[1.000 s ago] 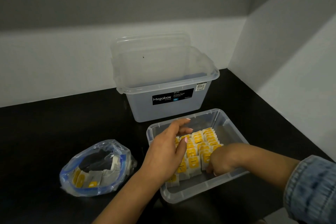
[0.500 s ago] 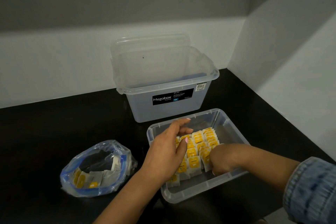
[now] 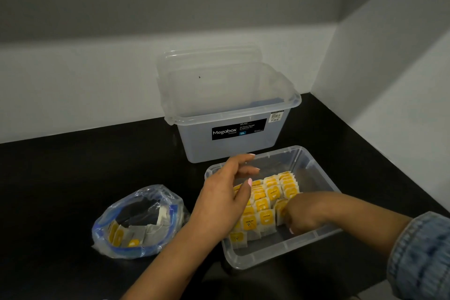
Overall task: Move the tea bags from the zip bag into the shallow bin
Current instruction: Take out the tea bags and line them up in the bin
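Lower centre of frame: shallow bin (image 3: 314,242) on the black table (image 3: 60,178), partly filled with tea bags (image 3: 265,204) packed upright in slanting rows — yellow tags facing the lower edge of the frame. Lower left: zip bag (image 3: 138,221), mouth rolled wide, with a few tea bags remaining (image 3: 124,236) against its near wall. Behind the bin, upper centre: deep clear storage box (image 3: 231,114), labelled Megabox, not part of the transfer.

Left hand (image 3: 226,200) over the left side of the rows, fingers loosely spread, grip wide and holding nothing, palm apparently steadying the stack. Right hand (image 3: 302,217) knuckles-up at the right end of the near rows, fingers curled down among the bags; grip narrow, but whether closed on a bag cannot be told — fingertips hidden.

Step in hand, as judged: seating and squaring the newest bags into a row. For a clean result: bracing of the standing rows from the left while pressing in from the right; bags kept upright and tags aligned; light pressure only, since paper sachets crease and strings snag. Then back to the zip bag at lower left for the remainder.
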A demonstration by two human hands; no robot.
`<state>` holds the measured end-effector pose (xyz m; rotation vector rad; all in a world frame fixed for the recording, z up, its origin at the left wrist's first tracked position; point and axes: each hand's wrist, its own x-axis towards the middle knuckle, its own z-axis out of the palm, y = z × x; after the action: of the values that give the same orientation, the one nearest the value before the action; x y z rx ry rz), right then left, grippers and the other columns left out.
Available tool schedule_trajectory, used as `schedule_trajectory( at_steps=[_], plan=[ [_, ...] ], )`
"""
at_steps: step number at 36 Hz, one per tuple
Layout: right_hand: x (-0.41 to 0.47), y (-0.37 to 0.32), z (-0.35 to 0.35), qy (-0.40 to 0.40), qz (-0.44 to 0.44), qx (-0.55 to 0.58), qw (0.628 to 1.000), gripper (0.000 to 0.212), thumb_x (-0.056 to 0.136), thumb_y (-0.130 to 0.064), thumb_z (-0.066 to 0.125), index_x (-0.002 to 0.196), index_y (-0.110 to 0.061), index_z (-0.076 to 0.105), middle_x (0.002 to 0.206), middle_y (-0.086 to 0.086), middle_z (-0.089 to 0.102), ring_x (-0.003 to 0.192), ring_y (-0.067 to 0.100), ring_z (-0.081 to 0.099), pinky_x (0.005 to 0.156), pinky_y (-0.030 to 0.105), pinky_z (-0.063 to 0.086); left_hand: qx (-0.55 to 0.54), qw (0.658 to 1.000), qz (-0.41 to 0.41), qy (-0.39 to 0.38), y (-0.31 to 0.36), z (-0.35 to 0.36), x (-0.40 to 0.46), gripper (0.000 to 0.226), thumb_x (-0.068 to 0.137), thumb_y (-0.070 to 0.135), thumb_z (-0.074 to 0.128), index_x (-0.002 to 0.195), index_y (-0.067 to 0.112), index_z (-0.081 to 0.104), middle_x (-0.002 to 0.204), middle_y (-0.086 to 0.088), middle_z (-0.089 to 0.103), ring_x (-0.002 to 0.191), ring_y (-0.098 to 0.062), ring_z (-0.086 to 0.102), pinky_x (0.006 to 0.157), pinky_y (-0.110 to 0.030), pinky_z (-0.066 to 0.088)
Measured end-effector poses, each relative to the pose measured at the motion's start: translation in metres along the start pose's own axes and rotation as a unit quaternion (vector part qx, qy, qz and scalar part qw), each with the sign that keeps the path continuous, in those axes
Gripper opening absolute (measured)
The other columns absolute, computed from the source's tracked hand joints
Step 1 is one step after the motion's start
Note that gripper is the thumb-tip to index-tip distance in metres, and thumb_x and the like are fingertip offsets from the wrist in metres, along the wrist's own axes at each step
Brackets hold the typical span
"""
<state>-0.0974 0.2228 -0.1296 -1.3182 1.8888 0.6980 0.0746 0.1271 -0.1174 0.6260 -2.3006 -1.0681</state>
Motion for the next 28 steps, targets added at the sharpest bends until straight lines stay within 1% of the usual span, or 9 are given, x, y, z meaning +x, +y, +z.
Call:
schedule_trajectory(
  at_steps=[4, 7, 9, 14, 16, 19, 23, 26, 28],
  plan=[
    [-0.001, -0.002, -0.001, -0.001, -0.004, 0.008, 1.0, 0.031, 0.097, -0.031, 0.049, 0.121, -0.016, 0.06, 0.115, 0.005, 0.062, 0.105, 0.018, 0.059, 0.093, 0.033, 0.047, -0.013, 1.0, -0.001, 0.016, -0.004, -0.005, 0.0, 0.045, 0.091, 0.014, 0.058, 0.121, 0.043, 0.042, 0.104, 0.029, 0.06, 0.107, 0.014, 0.052, 0.087, -0.005, 0.042],
    [-0.001, -0.004, -0.003, -0.011, -0.029, 0.013, 0.999, 0.033, 0.097, -0.031, 0.049, 0.126, -0.019, 0.059, 0.121, 0.002, 0.061, 0.111, 0.018, 0.056, 0.099, 0.036, 0.044, -0.017, 1.0, 0.001, 0.024, -0.005, -0.007, -0.001, 0.048, 0.091, 0.014, 0.058, 0.118, 0.048, 0.04, 0.105, 0.027, 0.061, 0.106, 0.013, 0.053, 0.086, -0.003, 0.042],
    [-0.001, -0.007, -0.004, -0.025, -0.05, 0.017, 0.998, 0.034, 0.097, -0.028, 0.048, 0.129, -0.025, 0.058, 0.128, -0.003, 0.058, 0.117, 0.016, 0.053, 0.102, 0.036, 0.042, -0.018, 0.999, 0.001, 0.027, -0.007, -0.009, -0.002, 0.047, 0.091, 0.013, 0.058, 0.116, 0.049, 0.04, 0.105, 0.027, 0.062, 0.107, 0.013, 0.053, 0.085, -0.003, 0.041],
    [0.001, -0.016, -0.004, -0.042, -0.07, 0.027, 0.996, 0.042, 0.098, -0.023, 0.047, 0.139, -0.032, 0.047, 0.139, -0.008, 0.05, 0.127, 0.015, 0.045, 0.1, 0.028, 0.034, -0.026, 0.999, -0.002, 0.033, -0.011, -0.013, -0.003, 0.045, 0.091, 0.012, 0.058, 0.123, 0.038, 0.044, 0.106, 0.024, 0.062, 0.107, 0.013, 0.053, 0.084, -0.002, 0.04],
    [0.002, -0.019, -0.004, -0.039, -0.066, 0.028, 0.997, 0.045, 0.098, -0.025, 0.047, 0.142, -0.034, 0.043, 0.14, -0.006, 0.049, 0.126, 0.016, 0.046, 0.099, 0.028, 0.035, -0.029, 0.999, -0.003, 0.038, -0.012, -0.017, -0.004, 0.043, 0.091, 0.011, 0.058, 0.125, 0.033, 0.046, 0.106, 0.024, 0.062, 0.106, 0.013, 0.053, 0.084, -0.002, 0.041],
    [0.003, -0.019, -0.003, -0.035, -0.063, 0.023, 0.997, 0.048, 0.098, -0.027, 0.048, 0.143, -0.037, 0.038, 0.139, -0.005, 0.049, 0.123, 0.018, 0.047, 0.1, 0.031, 0.038, -0.035, 0.998, -0.003, 0.048, -0.014, -0.025, -0.005, 0.043, 0.09, 0.009, 0.058, 0.123, 0.035, 0.045, 0.105, 0.024, 0.062, 0.103, 0.012, 0.055, 0.084, -0.004, 0.043],
    [-0.006, -0.019, -0.01, -0.042, -0.07, 0.02, 0.996, 0.041, 0.097, -0.026, 0.049, 0.138, -0.033, 0.048, 0.134, -0.004, 0.052, 0.117, 0.016, 0.051, 0.096, 0.03, 0.04, -0.052, 0.996, -0.015, 0.065, -0.018, -0.048, -0.007, 0.045, 0.09, 0.004, 0.056, 0.116, 0.04, 0.046, 0.106, 0.019, 0.064, 0.103, 0.008, 0.058, 0.087, -0.009, 0.046],
    [-0.013, -0.019, -0.022, -0.036, -0.066, 0.061, 0.995, 0.031, 0.095, -0.023, 0.053, 0.126, -0.026, 0.059, 0.121, -0.001, 0.062, 0.097, 0.009, 0.06, 0.081, 0.022, 0.047, -0.035, 0.995, -0.036, 0.091, -0.028, -0.075, -0.009, 0.046, 0.088, 0.001, 0.057, 0.114, 0.038, 0.049, 0.107, 0.017, 0.063, 0.104, 0.009, 0.057, 0.086, -0.005, 0.044],
    [-0.017, -0.022, -0.032, -0.011, -0.068, 0.071, 0.995, 0.025, 0.092, -0.021, 0.057, 0.116, -0.027, 0.064, 0.112, -0.004, 0.066, 0.097, 0.008, 0.062, 0.083, 0.023, 0.049, -0.005, 0.993, -0.062, 0.095, -0.037, -0.095, -0.011, 0.045, 0.087, 0.001, 0.058, 0.111, 0.039, 0.051, 0.107, 0.021, 0.061, 0.103, 0.013, 0.056, 0.084, -0.003, 0.045]
  ],
)
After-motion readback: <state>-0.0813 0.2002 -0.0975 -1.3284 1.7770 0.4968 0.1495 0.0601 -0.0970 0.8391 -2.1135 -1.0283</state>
